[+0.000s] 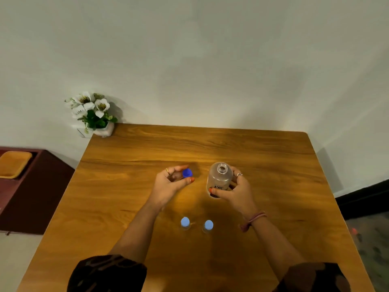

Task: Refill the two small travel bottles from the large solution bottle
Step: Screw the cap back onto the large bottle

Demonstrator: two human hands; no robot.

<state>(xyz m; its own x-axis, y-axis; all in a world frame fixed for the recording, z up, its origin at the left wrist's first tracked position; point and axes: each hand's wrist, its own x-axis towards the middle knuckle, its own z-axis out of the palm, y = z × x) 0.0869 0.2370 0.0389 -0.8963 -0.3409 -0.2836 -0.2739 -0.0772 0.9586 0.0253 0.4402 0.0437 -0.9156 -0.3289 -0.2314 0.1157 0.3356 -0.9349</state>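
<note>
- While the right hand [233,189] grips the big bottle [219,179] with its top off, the left hand [171,182] pinches the dark blue cap [187,173] at 9 o'clock from the bottle
- Two small bottles [185,223] [208,226] with light blue caps stand side by side at 6 o'clock, near the person, on the wooden table [126,207]
- A pot of white flowers [92,114] sits at the table's 11 o'clock corner

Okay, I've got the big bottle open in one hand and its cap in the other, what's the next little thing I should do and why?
Probably set the blue cap down on the table. Your left hand is pinching it and your right hand holds the open big bottle, while both small bottles have their light blue caps on, so you need a free hand to uncap one.
</note>
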